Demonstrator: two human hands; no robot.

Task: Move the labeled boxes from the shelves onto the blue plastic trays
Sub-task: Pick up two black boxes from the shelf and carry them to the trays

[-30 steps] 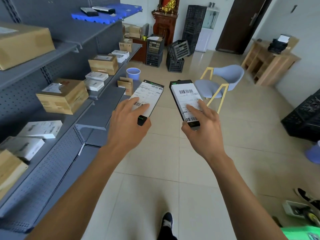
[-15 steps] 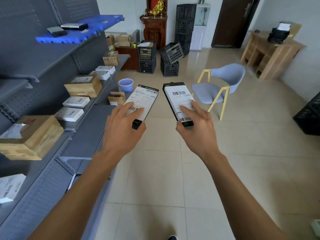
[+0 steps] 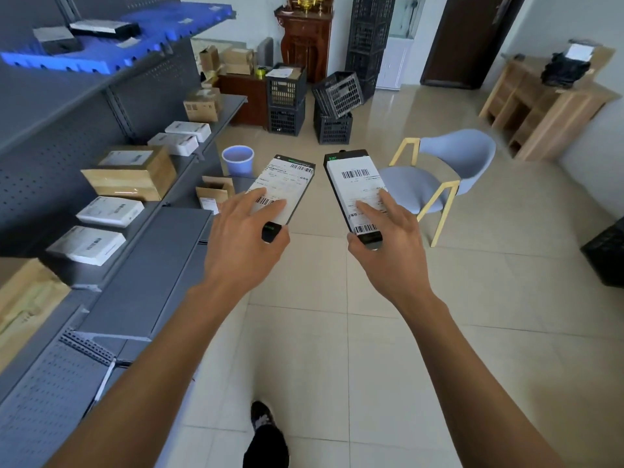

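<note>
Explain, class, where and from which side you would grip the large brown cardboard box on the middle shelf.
Grip the brown cardboard box by its two short end faces, reaching in from the open aisle side. It sits flat, label up, its long side facing the aisle, probably too wide for one hand, and the shelf's back panel blocks the rear.

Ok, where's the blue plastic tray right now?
In the head view the blue plastic tray sits on the top shelf at upper left, already carrying two dark boxes, above and left of both hands.
</note>
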